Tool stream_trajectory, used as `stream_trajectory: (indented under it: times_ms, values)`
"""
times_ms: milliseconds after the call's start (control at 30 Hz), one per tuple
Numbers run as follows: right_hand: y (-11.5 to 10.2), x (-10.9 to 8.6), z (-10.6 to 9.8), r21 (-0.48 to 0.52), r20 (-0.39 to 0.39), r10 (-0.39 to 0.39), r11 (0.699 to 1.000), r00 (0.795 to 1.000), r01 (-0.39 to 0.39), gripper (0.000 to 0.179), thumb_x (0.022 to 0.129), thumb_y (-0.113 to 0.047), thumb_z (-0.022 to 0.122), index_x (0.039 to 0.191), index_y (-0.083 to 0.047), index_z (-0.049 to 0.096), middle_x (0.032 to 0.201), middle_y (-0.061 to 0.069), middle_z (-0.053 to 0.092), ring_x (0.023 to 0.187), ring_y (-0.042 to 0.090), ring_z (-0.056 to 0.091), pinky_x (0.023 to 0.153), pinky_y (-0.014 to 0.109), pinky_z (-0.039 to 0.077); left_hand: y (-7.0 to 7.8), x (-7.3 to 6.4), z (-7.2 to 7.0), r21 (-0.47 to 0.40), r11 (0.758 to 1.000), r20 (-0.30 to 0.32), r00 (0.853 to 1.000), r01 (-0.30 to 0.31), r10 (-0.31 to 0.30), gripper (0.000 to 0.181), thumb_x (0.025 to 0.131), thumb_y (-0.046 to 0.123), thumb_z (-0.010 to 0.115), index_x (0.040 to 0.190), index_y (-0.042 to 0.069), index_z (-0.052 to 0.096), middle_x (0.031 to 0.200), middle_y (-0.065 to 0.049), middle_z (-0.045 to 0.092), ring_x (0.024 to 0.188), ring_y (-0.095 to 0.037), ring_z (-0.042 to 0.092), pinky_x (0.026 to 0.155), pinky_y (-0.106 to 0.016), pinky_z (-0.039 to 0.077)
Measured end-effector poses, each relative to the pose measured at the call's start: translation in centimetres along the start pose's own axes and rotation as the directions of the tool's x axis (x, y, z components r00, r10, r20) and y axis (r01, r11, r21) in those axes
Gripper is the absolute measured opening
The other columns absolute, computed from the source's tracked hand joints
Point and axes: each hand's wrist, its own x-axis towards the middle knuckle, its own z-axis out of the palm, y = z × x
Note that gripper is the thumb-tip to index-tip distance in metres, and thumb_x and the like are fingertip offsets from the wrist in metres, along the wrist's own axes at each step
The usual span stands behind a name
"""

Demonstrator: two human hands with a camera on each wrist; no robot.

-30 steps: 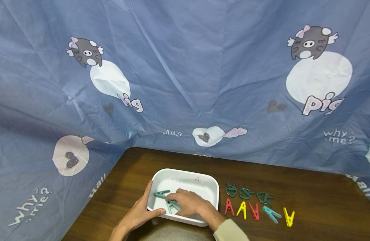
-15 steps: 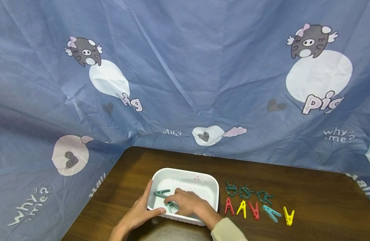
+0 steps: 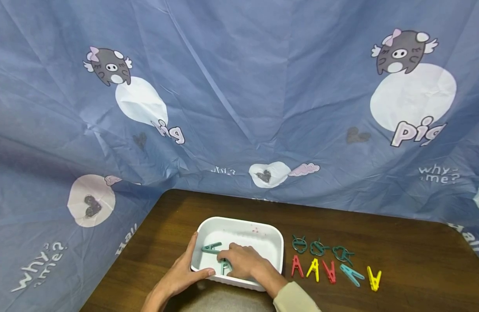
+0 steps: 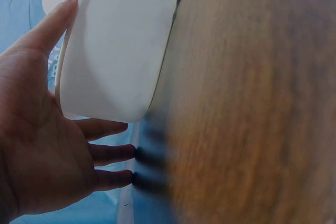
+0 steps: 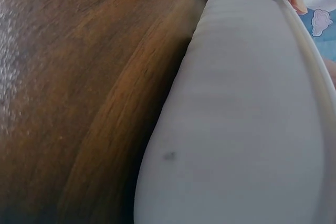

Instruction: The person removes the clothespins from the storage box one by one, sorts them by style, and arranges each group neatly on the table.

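Note:
A white plastic tub point(image 3: 262, 242) stands on the table. My left hand point(image 3: 180, 268) lies around its near left corner, thumb along the near rim. In the left wrist view the other fingers point(image 4: 113, 153) stretch out straight past the tub's end. Reaching inside the tub, my right hand point(image 3: 243, 262) has curled fingers at a green clothespin point(image 3: 225, 266) and seems to pinch it; the hand covers part of it. Another green clothespin point(image 3: 211, 248) lies at the tub's left, just beyond those fingers. The right wrist view shows mostly the tub's outer wall point(image 5: 236, 103), which hides the fingertips.
Right of the tub, several dark green ring-shaped clips point(image 3: 317, 248) lie in a row. In front of them is a row of clothespins: red point(image 3: 297, 266), yellow point(image 3: 313, 270), red point(image 3: 329, 272), blue point(image 3: 352, 274) and yellow point(image 3: 374, 278). A blue printed curtain point(image 3: 231, 108) hangs behind the table.
Inside the tub the nearer green clothespin has turned and shifted slightly right with my right fingers. The other green clothespin has tilted a little. My left hand stays at the corner.

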Motion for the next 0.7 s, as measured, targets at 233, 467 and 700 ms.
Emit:
stream_trajectory:
  times_ms: [233,467,700]
  values:
    - [0.09,-0.02,0.13,0.000,-0.014,-0.003,1.000,1.000,0.003,0.035,0.078,-0.025,0.084,0.111,-0.028,0.071,0.093,-0.006,0.065,0.079,0.006,0.056,0.066,0.026,0.046,-0.06,0.01,0.04,0.018,1.000,-0.004,1.000,-0.001,0.001,0.118,0.078,0.038,0.085,0.163,0.012,0.005,0.163,-0.023,0.031,0.142,-0.037,0.044,0.109,-0.048,0.041]
    - [0.34,0.00,0.29,0.017,-0.046,-0.017,1.000,0.999,0.017,0.026,0.078,-0.023,0.081,0.103,-0.025,0.073,0.088,-0.007,0.064,0.077,0.005,0.055,0.065,0.024,0.045,-0.10,0.00,0.04,0.019,1.000,-0.005,1.000,0.000,0.000,0.119,0.078,0.038,0.085,0.163,0.012,0.006,0.163,-0.022,0.031,0.140,-0.035,0.045,0.107,-0.044,0.043]
    - [0.48,-0.16,0.26,0.036,-0.080,-0.022,0.999,0.997,0.025,0.026,0.076,-0.021,0.080,0.102,-0.024,0.073,0.086,-0.006,0.064,0.076,0.005,0.054,0.064,0.023,0.043,-0.07,0.04,0.01,0.015,1.000,-0.006,1.000,-0.001,0.001,0.119,0.078,0.038,0.085,0.163,0.012,0.006,0.163,-0.022,0.030,0.142,-0.035,0.044,0.108,-0.044,0.042]
